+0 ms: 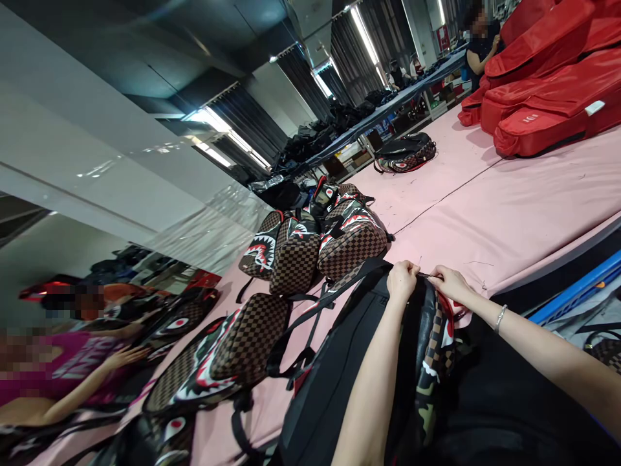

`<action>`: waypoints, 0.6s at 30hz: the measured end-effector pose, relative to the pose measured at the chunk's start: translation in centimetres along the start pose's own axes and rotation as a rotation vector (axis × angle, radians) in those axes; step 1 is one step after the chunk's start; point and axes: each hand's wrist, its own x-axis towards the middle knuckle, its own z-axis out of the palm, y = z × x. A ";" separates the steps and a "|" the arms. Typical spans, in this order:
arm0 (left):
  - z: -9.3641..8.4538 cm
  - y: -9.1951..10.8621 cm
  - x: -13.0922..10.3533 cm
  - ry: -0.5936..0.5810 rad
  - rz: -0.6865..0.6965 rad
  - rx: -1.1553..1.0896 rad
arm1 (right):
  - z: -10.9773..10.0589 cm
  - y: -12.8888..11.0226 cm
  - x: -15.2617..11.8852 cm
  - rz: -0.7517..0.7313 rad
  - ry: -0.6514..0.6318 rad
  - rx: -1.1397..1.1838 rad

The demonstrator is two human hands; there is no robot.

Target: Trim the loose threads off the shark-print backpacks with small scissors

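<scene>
A black backpack [339, 362] with a checkered, camouflage and red side stands at the near edge of the table, close to my body. At its top edge my left hand [403, 280] is closed in a pinch. My right hand [449, 285], with a bracelet on the wrist, pinches the same edge a little to the right. Between the fingertips runs a short dark strip of the backpack [425, 276], too small to make out well. Just left of it lie brown checkered shark-mouth backpacks [352, 243], their straps trailing toward the one in my hands.
The pink-covered table [446, 213] carries red bags [543, 123] at the far right and another checkered backpack [405, 154] farther back. A co-worker in a purple shirt [82, 366] handles bags at left. A blue rail [582, 285] runs beside the right table edge.
</scene>
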 end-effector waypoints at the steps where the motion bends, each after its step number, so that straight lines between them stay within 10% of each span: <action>1: 0.0 0.0 -0.1 0.005 0.000 0.000 | 0.0 -0.1 0.1 0.006 -0.001 -0.012; 18: -0.6 -3.3 -7.4 -0.063 0.245 0.076 | 0.8 2.3 -3.5 -0.048 0.041 0.085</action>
